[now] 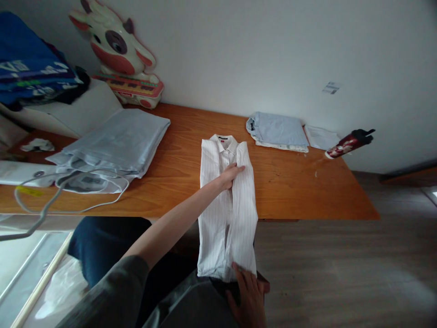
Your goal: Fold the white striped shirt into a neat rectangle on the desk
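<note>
A white striped shirt (228, 214) lies folded into a long narrow strip, its collar end on the wooden counter (290, 182) and its lower end hanging over the near edge toward the person's lap. The left hand (231, 176) reaches out across the counter and rests on the upper middle of the shirt, just below the collar, its grip pinching a fold of the cloth between thumb and fingers. The right hand (249, 296) sits low, close to the body, touching the bottom hem of the shirt with fingers loosely spread rather than closed on the cloth. To the left on the counter lies a pile of pale grey fabric (116, 141), with a wire hanger (64, 196) resting against its near edge. Behind that pile a cow-shaped toy (119, 54) leans on the wall, and a stack of blue clothes (30, 68) sits at the far left. Toward the back right of the counter lies a folded light blue garment (278, 131), beside it some papers (321, 136) and a dark red bottle (348, 143) on its side.
</note>
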Demonstrator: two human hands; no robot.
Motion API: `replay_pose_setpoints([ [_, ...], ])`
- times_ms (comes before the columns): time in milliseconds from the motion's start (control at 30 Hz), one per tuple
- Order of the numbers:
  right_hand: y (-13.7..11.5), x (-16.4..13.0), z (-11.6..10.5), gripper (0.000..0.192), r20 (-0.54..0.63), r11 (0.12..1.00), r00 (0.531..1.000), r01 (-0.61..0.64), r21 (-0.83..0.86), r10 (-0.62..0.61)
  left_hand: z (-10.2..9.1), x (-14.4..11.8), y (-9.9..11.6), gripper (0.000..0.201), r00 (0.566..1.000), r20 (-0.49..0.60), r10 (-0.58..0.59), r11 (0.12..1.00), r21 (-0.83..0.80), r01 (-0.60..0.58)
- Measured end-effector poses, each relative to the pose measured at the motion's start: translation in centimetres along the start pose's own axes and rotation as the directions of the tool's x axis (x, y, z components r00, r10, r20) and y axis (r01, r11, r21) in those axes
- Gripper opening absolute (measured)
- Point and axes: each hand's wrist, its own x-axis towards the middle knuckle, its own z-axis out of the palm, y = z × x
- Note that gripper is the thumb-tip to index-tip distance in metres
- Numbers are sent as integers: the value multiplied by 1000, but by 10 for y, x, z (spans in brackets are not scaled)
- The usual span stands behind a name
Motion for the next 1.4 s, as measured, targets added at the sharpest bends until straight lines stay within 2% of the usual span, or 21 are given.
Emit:
replay_pose_setpoints([
  [67,6,-3,2,49,-46,990,994,-90,105,95,-2,-8,-1,64,1000,-20,20,1000,6,-20],
  [133,15,-2,0,41,-93,949,970,-198,246,227,-5,-21,-2,74,999,-26,35,999,11,-35],
  [200,25,3,-3,45,-103,863,916,-320,390,387,-10,-37,-6,80,999,-11,45,999,1,-45],
  [267,34,10,-4,56,-63,756,852,-423,500,519,-13,-57,-13,83,999,10,43,999,-31,-43],
  [333,42,15,-2,67,27,662,818,-483,573,574,-15,-80,-25,82,999,26,37,998,-47,-35],
  [433,51,18,0,70,145,573,808,-518,635,571,-13,-119,-55,81,996,59,61,997,52,-64],
  [533,55,23,-11,65,116,542,790,-511,667,602,-9,-157,-93,92,991,42,128,948,288,-135],
  [600,55,37,-26,59,35,599,800,-476,644,599,-7,-178,-119,87,989,-21,148,908,399,-128],
  [667,54,62,-42,53,-65,698,847,-389,601,528,-5,-194,-141,69,989,-51,142,897,430,-106],
  [767,50,107,-55,45,-151,817,930,-207,538,335,-6,-208,-164,49,990,14,141,900,414,-133],
  [833,47,131,-55,41,-163,853,956,-130,505,243,-10,-212,-174,47,987,53,152,900,405,-160],
  [900,44,142,-50,41,-170,852,961,-103,513,219,-17,-215,-180,50,990,71,123,911,387,-141],
  [1033,47,135,-35,51,-189,755,927,-134,642,325,-28,-223,-196,51,985,168,-49,924,381,-19],
  [1100,54,123,-26,55,-174,703,890,-200,682,422,-29,-229,-209,43,983,176,-45,901,431,-36],
  [1167,62,109,-17,57,-118,641,850,-288,712,513,-25,-234,-225,39,990,140,-5,915,400,-52],
  [1233,71,94,-10,59,-31,562,820,-363,743,571,-18,-237,-241,46,998,59,-21,968,250,6],
  [1300,77,81,-5,60,53,507,808,-418,754,587,-11,-239,-255,58,995,-4,-97,993,74,97],
  [1400,80,67,-6,62,128,508,810,-473,720,573,-2,-244,-267,64,977,40,-208,972,-101,211],
])
